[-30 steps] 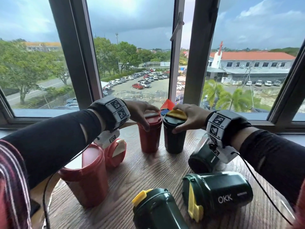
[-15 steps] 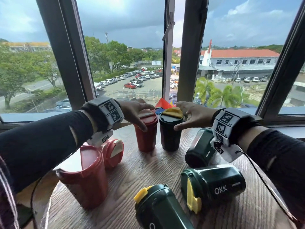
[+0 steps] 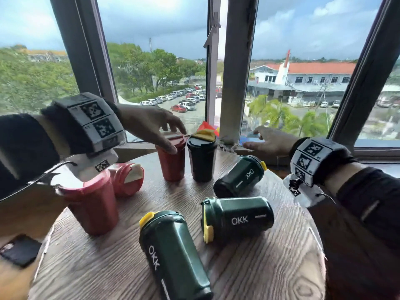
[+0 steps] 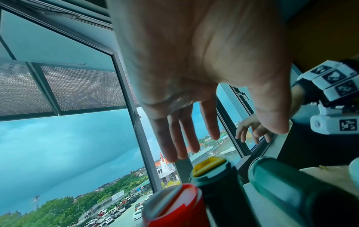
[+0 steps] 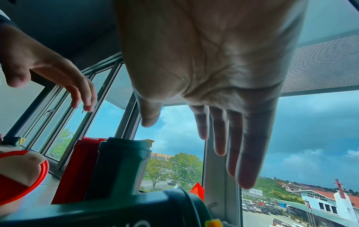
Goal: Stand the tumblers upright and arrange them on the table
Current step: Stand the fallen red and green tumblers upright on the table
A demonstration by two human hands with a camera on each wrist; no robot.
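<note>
Two tumblers stand upright side by side at the table's far edge: a red tumbler (image 3: 171, 163) (image 4: 170, 205) and a dark green tumbler (image 3: 201, 161) (image 4: 211, 181) (image 5: 120, 165) with a yellow flap. My left hand (image 3: 160, 131) (image 4: 184, 122) hovers open just over the red lid, fingers straight. To the right of the green one my right hand (image 3: 259, 140) (image 5: 204, 122) is open and holds nothing. Three green tumblers lie on their sides: one far right (image 3: 240, 176), one in the middle (image 3: 237, 217) and one near (image 3: 173, 254). A red one (image 3: 127, 178) lies at the left.
Another red tumbler (image 3: 91, 204) stands at the near left of the round wooden table (image 3: 270, 267). A black phone (image 3: 19, 250) lies on the lower surface to the left. The window sill (image 3: 134, 148) and frames close off the far side.
Both hands have come off the lids of the two upright tumblers. The right hand has drawn away to the right; the left has lifted slightly above the red lid.
</note>
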